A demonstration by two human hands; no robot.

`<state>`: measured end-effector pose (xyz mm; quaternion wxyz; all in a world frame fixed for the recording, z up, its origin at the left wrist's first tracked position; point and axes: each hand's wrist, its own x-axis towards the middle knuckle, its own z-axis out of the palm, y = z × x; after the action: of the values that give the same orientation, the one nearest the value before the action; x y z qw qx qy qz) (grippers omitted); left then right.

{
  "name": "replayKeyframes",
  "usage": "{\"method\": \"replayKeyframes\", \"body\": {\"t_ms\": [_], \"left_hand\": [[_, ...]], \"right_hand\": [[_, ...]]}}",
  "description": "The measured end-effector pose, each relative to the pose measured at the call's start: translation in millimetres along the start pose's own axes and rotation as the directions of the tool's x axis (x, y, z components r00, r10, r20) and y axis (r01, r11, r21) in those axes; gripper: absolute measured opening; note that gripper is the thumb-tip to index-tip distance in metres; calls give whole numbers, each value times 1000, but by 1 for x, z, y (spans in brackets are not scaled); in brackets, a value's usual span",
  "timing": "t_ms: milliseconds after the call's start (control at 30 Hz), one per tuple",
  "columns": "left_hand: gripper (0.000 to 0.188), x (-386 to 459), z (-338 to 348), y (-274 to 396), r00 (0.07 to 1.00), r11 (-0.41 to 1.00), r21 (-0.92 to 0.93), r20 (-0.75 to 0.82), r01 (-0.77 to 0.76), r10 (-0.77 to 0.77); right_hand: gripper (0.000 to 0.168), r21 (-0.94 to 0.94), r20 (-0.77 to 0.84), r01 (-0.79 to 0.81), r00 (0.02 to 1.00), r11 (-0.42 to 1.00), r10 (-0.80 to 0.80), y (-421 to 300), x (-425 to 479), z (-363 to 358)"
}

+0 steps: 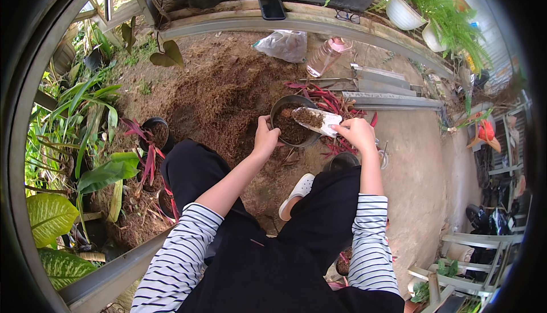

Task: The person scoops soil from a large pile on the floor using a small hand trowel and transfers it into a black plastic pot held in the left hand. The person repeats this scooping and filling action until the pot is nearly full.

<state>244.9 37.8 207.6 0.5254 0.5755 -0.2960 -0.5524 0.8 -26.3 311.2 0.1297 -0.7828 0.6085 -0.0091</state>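
Observation:
My left hand [266, 137] grips the left rim of a dark round plant pot [307, 142] that holds brown soil mix. In my right hand [354, 132] is the end of a white scoop [331, 124], whose blade reaches over the pot's rim and carries some of the mix. Loose brown potting mix [230, 99] lies heaped on the ground to the left of the pot. Red-leaved plants [335, 101] lie behind and to the right of it. Near my right knee stands another dark pot [342, 160], partly hidden by my leg.
A plastic bag [284, 46] and a pink bottle [327, 58] lie beyond the heap. Metal strips [391, 99] lie at the right. On the ledge are a phone [272, 8] and glasses [348, 16]. Potted red-leaved plants [158, 134] stand at the left, near a metal rail [119, 266].

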Motion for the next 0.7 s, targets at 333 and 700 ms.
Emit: {"method": "replayKeyframes", "body": {"t_ms": [333,700], "left_hand": [[46,0,2,0,1000,1000,21,-13,21,-20],[46,-4,1,7,999,998,32,2,53,-54]], "right_hand": [[43,-89,-51,-29,998,996,24,-9,3,10],[36,-89,-383,112,913,990,-138,-13,5,16]]}}
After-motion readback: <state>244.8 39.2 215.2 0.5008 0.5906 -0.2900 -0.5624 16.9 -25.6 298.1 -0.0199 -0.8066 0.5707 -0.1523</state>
